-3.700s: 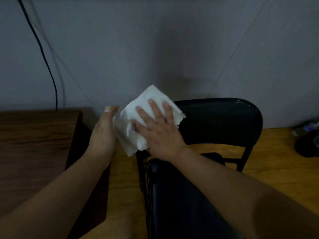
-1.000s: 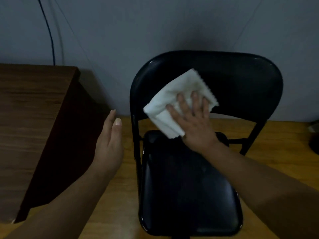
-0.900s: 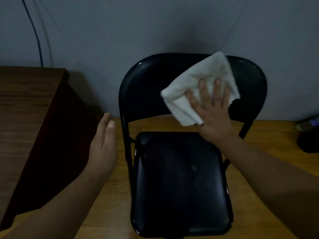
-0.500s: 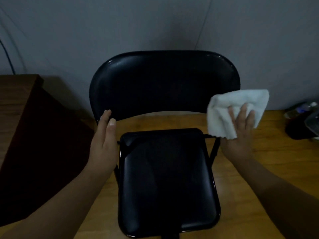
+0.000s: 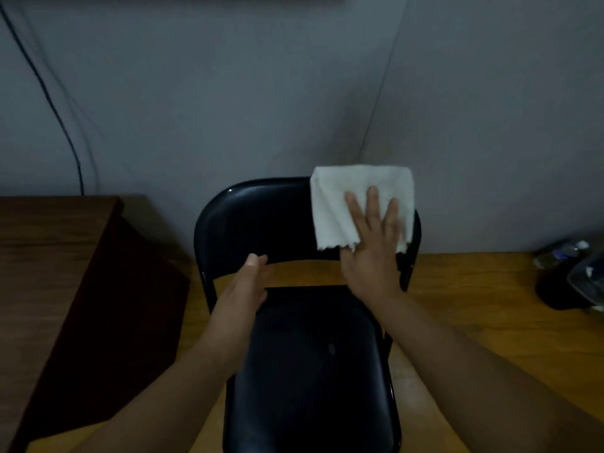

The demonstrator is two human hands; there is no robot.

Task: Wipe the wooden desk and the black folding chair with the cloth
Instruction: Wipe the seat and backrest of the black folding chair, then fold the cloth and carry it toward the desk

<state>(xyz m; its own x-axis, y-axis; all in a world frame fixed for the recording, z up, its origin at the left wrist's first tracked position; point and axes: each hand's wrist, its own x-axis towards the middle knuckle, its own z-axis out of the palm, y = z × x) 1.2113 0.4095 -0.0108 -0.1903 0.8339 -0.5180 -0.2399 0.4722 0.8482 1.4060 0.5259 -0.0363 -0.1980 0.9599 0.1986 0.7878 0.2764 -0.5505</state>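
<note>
I press the cloth (image 5: 346, 204) flat against the upper right part of the chair (image 5: 261, 223) backrest with my right hand (image 5: 369, 253); its fingers (image 5: 372, 204) are spread wide over the fabric, pinning it by palm pressure and not by a pinch. My left hand (image 5: 242, 292) hangs open, fingers straight and close together, near the lower left edge of the backrest; I cannot tell whether it touches the frame. The desk (image 5: 42, 243) stands to the left of the chair, apart from both hands. I judge the step in hand to be the wipe of the backrest. To do it well, I keep the palm flat so that the whole cloth bears on the panel, run overlapping strokes from rim to rim, and carry the cloth over the curved top edge, where its upper part now stands clear above the rim. The left hand should brace the frame, since a folding chair may shift or rock under a sideways push. The seat (image 5: 313, 364) shows a small pale mark near its middle and will need a pass. No brand, label or writing is legible; dark objects (image 5: 572, 279) on the floor at the right are too dim to identify.
</note>
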